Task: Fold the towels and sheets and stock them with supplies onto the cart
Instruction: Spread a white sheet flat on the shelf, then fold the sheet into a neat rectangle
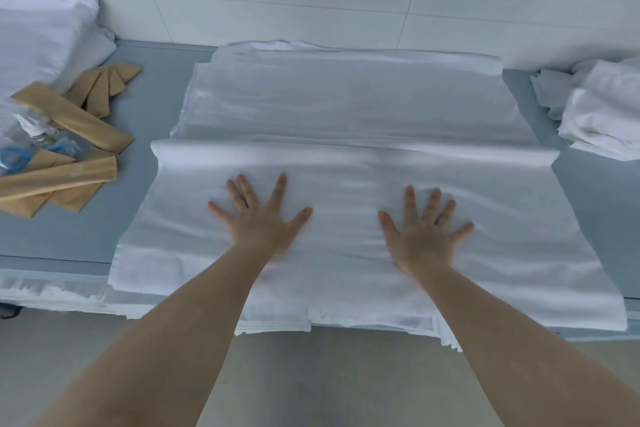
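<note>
Head view: the left hand [261, 218] and right hand [424, 230] lie flat, fingers spread wide, pressing on a folded white sheet [346, 107] in the middle of the grey surface [152, 87]. Brown packets [74, 121] lie to the left, crumpled towels [602, 111] to the right.

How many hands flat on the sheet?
2. Left hand presses the folded white sheet left of centre; right hand presses it right of centre, fingers spread.
</note>
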`<state>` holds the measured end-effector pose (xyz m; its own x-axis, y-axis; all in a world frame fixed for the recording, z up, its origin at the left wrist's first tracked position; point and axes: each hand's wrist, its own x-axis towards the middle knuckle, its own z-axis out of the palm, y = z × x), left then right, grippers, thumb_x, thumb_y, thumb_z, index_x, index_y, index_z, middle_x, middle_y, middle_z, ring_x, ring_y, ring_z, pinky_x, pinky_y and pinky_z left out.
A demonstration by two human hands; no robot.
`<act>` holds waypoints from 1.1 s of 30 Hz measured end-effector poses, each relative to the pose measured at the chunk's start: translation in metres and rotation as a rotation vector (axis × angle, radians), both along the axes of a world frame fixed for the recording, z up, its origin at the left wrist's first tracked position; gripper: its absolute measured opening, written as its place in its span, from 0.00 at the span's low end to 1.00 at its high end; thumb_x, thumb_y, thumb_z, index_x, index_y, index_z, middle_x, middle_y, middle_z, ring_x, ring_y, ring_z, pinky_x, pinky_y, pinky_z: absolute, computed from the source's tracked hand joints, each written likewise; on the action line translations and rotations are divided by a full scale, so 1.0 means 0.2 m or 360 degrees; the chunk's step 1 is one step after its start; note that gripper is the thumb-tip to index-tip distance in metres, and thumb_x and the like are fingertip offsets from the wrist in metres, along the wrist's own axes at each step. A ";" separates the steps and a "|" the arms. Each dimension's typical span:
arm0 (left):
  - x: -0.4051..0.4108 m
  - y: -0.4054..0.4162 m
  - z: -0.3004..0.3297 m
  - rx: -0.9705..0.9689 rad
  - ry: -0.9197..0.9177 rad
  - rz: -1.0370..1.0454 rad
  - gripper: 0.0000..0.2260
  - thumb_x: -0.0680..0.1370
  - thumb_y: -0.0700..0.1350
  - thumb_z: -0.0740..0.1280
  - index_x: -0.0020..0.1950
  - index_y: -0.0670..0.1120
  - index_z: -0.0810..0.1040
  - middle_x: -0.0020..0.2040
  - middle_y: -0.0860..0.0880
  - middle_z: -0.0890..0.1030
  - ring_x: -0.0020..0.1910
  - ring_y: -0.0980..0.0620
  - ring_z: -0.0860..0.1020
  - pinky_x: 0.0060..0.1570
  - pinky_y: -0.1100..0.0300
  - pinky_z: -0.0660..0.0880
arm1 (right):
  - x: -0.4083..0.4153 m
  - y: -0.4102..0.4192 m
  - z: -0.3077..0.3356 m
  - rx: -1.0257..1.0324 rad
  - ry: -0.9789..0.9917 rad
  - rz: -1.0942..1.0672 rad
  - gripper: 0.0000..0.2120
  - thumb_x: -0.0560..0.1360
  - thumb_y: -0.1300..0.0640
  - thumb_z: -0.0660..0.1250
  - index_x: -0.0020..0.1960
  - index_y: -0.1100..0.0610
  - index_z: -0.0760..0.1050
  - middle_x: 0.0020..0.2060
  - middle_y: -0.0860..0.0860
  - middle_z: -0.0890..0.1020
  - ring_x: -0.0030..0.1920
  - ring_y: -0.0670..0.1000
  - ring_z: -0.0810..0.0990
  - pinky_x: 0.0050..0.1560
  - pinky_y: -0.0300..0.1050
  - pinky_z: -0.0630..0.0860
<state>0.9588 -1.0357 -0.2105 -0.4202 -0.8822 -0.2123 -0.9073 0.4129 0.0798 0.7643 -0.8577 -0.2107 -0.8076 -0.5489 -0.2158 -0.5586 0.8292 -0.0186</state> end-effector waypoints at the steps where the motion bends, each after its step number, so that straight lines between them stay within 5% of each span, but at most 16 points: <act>1: -0.03 -0.02 0.00 -0.0013 0.0012 0.0000 0.40 0.63 0.80 0.34 0.72 0.68 0.32 0.77 0.37 0.35 0.75 0.38 0.33 0.63 0.26 0.35 | -0.03 -0.03 0.00 -0.0003 0.0002 0.0004 0.38 0.69 0.26 0.30 0.75 0.41 0.30 0.77 0.55 0.35 0.76 0.62 0.35 0.67 0.75 0.37; 10: -0.09 -0.08 0.01 -0.0106 0.0057 0.0002 0.39 0.66 0.78 0.35 0.74 0.66 0.36 0.77 0.36 0.38 0.76 0.37 0.35 0.63 0.25 0.36 | 0.09 -0.20 0.05 -0.0159 -0.0063 0.0183 0.31 0.77 0.32 0.42 0.77 0.40 0.41 0.78 0.50 0.40 0.77 0.59 0.38 0.67 0.76 0.37; 13: -0.09 -0.08 0.01 -0.0099 0.0074 0.0001 0.36 0.69 0.76 0.36 0.75 0.65 0.38 0.77 0.36 0.39 0.76 0.37 0.36 0.63 0.25 0.36 | 0.38 -0.25 0.00 -0.0234 0.0025 0.0481 0.29 0.76 0.31 0.38 0.75 0.35 0.40 0.78 0.47 0.40 0.77 0.58 0.36 0.66 0.75 0.34; 18: 0.07 -0.15 -0.02 -0.0110 0.0078 -0.0143 0.35 0.71 0.74 0.36 0.76 0.63 0.38 0.79 0.47 0.40 0.77 0.45 0.38 0.70 0.34 0.38 | 0.43 -0.26 -0.04 -0.0130 0.0080 0.0467 0.31 0.72 0.30 0.29 0.73 0.34 0.32 0.77 0.47 0.38 0.76 0.57 0.34 0.66 0.74 0.34; 25: 0.66 -0.32 -0.01 -0.0028 -0.0013 0.0253 0.30 0.77 0.67 0.38 0.78 0.59 0.41 0.80 0.51 0.42 0.78 0.46 0.40 0.73 0.38 0.38 | 0.45 -0.26 -0.03 -0.0110 0.0062 0.0481 0.32 0.71 0.28 0.29 0.74 0.35 0.32 0.77 0.47 0.38 0.76 0.58 0.35 0.66 0.75 0.36; 30: 0.32 -0.03 0.05 -0.0169 0.0202 0.0183 0.25 0.82 0.53 0.48 0.79 0.52 0.51 0.80 0.46 0.48 0.78 0.43 0.42 0.73 0.39 0.37 | 0.44 -0.25 -0.01 -0.0110 0.0050 0.0460 0.33 0.71 0.28 0.30 0.74 0.35 0.34 0.78 0.47 0.38 0.76 0.58 0.35 0.65 0.75 0.34; 33: 0.08 0.34 0.01 -0.0097 0.0289 -0.0031 0.26 0.80 0.56 0.46 0.79 0.56 0.48 0.80 0.48 0.46 0.78 0.44 0.42 0.72 0.37 0.37 | 0.43 -0.25 -0.02 -0.0099 0.0039 0.0438 0.31 0.73 0.31 0.31 0.74 0.36 0.34 0.77 0.47 0.38 0.76 0.58 0.35 0.64 0.75 0.33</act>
